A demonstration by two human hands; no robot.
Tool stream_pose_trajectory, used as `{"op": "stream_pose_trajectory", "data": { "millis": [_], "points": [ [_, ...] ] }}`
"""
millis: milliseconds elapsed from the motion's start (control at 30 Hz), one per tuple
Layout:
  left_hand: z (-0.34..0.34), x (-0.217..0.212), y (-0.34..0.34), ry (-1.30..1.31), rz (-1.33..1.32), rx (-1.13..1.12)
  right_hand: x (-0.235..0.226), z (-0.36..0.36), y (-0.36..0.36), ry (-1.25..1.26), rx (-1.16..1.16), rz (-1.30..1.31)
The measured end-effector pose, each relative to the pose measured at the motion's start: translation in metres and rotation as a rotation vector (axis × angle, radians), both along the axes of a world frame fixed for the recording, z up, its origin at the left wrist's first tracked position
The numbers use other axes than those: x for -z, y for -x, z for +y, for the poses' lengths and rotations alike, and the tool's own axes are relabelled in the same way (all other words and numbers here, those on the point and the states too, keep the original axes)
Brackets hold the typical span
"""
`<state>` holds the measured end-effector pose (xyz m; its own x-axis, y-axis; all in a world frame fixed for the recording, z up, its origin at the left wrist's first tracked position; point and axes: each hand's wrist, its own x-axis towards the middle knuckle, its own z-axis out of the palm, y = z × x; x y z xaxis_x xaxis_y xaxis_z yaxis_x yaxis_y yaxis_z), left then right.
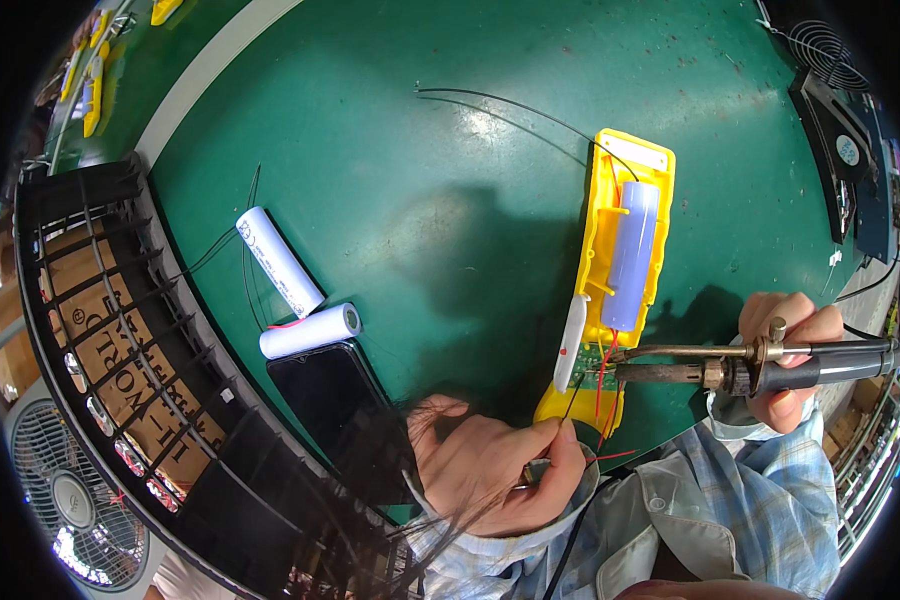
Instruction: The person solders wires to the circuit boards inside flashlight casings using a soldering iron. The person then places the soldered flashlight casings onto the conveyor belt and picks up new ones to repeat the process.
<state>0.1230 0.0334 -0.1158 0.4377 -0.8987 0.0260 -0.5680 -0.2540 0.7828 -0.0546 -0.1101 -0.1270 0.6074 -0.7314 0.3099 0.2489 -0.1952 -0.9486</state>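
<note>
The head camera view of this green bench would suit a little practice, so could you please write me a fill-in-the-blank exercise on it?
1. The person's ____ hand holds the black-handled metal soldering iron.
2. The long, open plastic housing holding a blue cylindrical cell is coloured ____.
3. Near the flat black rectangular phone lie ____ loose pale-blue cylindrical cells.

Missing words: right; yellow; two.

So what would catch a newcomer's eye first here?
Probably the bright yellow casing right of centre on the green tabletop, with a lilac cell in it. The right hand holds a soldering iron at the casing's lower part, while the left hand pinches a thin dark wire.
</note>
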Motion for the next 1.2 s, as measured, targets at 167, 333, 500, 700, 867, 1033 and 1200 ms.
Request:
{"op": "stream_pose_trajectory", "data": {
  "millis": [167,333,500,700,867,1033,1200],
  "points": [
    [-0.002,-0.0009,0.0055,0.028,0.043,-0.072,-0.0017,0.0002,-0.0008,-0.001,0.001,0.007],
    [-0.0004,0.0005,0.0048,0.037,0.025,-0.073,-0.0007,0.0011,-0.0012,-0.004,0.001,0.005],
    [-0.0007,0.0001,0.0055,-0.006,0.033,-0.089,-0.0021,0.0001,-0.0009,0.012,0.011,0.02],
    [-0.0009,0.0,0.0041,-0.005,0.013,-0.078,0.0,-0.0003,0.0022,0.024,-0.007,0.011],
    [-0.0016,0.0014,0.0045,0.022,0.012,-0.088,-0.0006,0.0008,0.0006,0.009,0.014,0.002],
    [-0.0024,-0.001,0.0032,-0.022,0.028,-0.059,-0.0005,0.0011,0.0004,0.019,0.008,0.004],
    [-0.0025,-0.002,0.0018,-0.024,0.031,-0.053,-0.0003,-0.0002,0.0009,0.012,-0.001,-0.023]
  ]
}}
